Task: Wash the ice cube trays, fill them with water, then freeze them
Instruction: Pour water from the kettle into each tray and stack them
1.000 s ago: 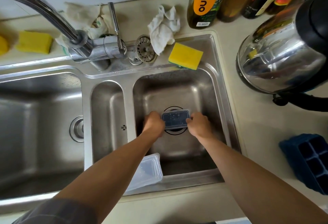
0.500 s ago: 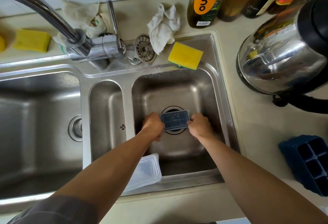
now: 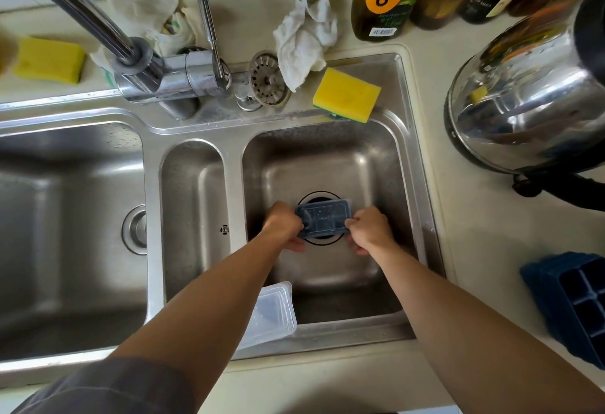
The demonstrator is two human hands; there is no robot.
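A small dark-blue lidded plastic ice tray (image 3: 323,219) is gripped at both ends — left hand (image 3: 284,225), right hand (image 3: 371,229). It is held over the steel sink's (image 3: 406,164) drain.

I see a small dark-blue tray (image 3: 324,218) low in the right basin (image 3: 327,158) of the sink, directly over the drain hole. It is a rounded rectangle lying roughly level, long side left to right, with a clear cover on top that carries water drops. My left hand (image 3: 283,225) grips its left end and my right hand (image 3: 371,230) its right end.

A clear plastic cover (image 3: 271,315) leans tilted in the front-left corner of the same basin, partly hidden by my left forearm.

A larger dark-blue tray (image 3: 576,299) sits on the worktop (image 3: 474,249) at the right edge, open side up, its square cells visible and partly cut off by the frame.
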